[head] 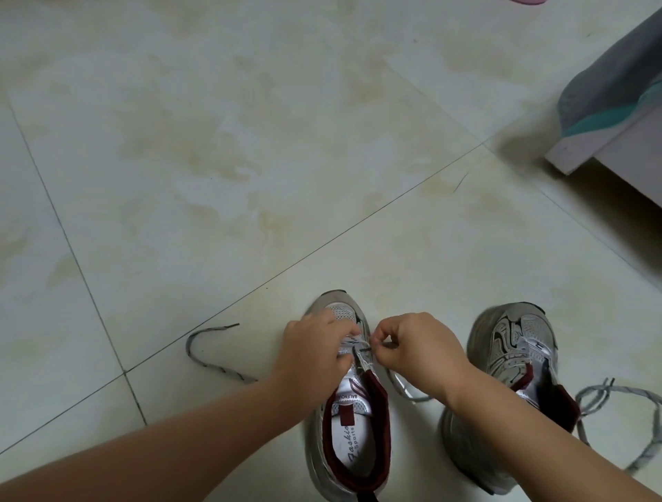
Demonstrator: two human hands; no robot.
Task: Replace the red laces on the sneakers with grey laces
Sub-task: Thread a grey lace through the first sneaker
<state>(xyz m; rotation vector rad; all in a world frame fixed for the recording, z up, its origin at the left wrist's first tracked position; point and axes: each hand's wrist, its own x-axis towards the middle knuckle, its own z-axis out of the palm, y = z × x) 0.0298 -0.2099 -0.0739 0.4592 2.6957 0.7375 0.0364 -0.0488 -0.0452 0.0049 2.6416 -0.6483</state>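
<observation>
Two grey-white sneakers with dark red lining stand on the floor tiles. On the left sneaker [349,426], my left hand [311,353] holds the upper by the lowest eyelets. My right hand [412,347] pinches the dark tip of a grey lace [363,349] at an eyelet. The other end of that grey lace [215,362] trails over the floor to the left. The right sneaker [516,354] stands apart, partly hidden by my right forearm. A second grey lace [605,397] lies looped beside it on the right. No red lace is in view.
Pale marbled floor tiles [250,161] spread ahead. A white furniture edge with grey and teal cloth [616,107] juts in at the upper right. Something pink [530,1] shows at the top edge.
</observation>
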